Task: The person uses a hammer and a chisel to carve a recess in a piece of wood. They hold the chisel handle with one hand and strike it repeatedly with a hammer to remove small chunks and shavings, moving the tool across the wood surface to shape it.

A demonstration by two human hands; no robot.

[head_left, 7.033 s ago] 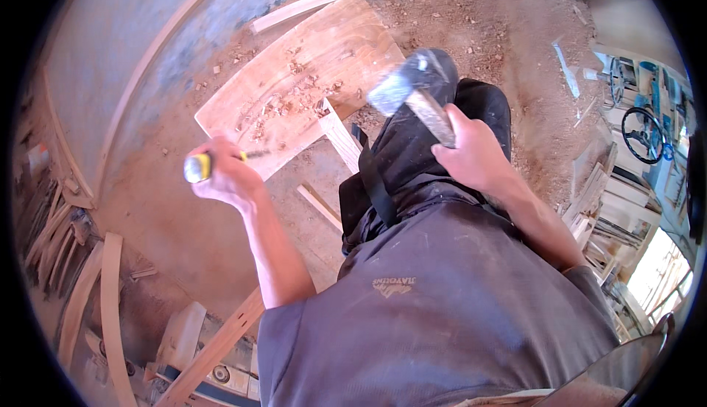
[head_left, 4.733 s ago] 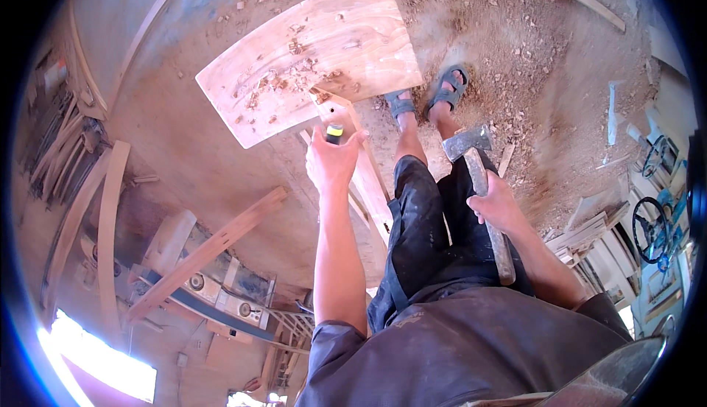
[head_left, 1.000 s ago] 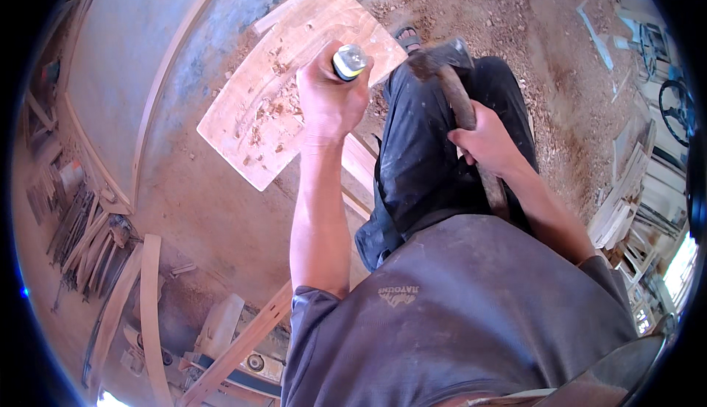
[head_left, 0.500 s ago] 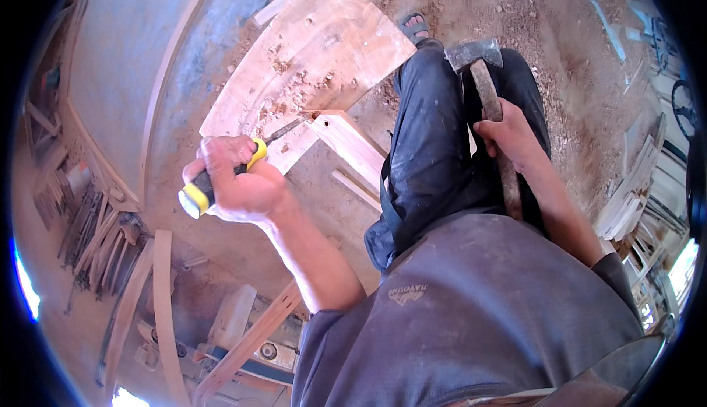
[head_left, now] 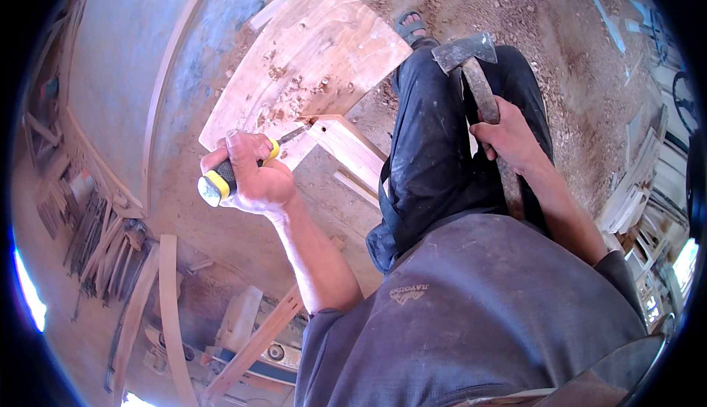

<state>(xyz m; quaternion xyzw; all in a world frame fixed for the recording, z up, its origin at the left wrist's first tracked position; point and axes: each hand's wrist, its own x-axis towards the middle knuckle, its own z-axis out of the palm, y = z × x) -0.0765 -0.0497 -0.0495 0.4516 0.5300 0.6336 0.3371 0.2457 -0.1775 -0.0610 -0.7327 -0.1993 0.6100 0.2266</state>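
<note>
My left hand [head_left: 254, 175] is wrapped round the black and yellow handle of a chisel [head_left: 293, 134]. The blade's tip meets the end of a pale wooden beam [head_left: 350, 145], beside a small dark hole. Under that end lies a wide, curved-edged wooden board [head_left: 324, 31] strewn with wood shavings [head_left: 276, 105]. My right hand [head_left: 512, 134] grips the wooden handle of a hatchet [head_left: 480, 86] midway along. Its grey steel head is up by my knees, and the handle's butt points back toward my waist. The beam's near end disappears beside my left leg.
A thin wood strip [head_left: 357, 190] lies on the floor beside the beam. Curved wooden pieces [head_left: 173, 311] and a stack of sticks [head_left: 107, 256] are at the left. More offcuts [head_left: 630, 186] are piled at the far right. Chips cover the dirt floor [head_left: 567, 97] beyond my feet.
My left hand has shifted slightly right with the chisel, whose handle has swung nearer the beam while the tip stays at its end. The hatchet head has moved slightly left.
</note>
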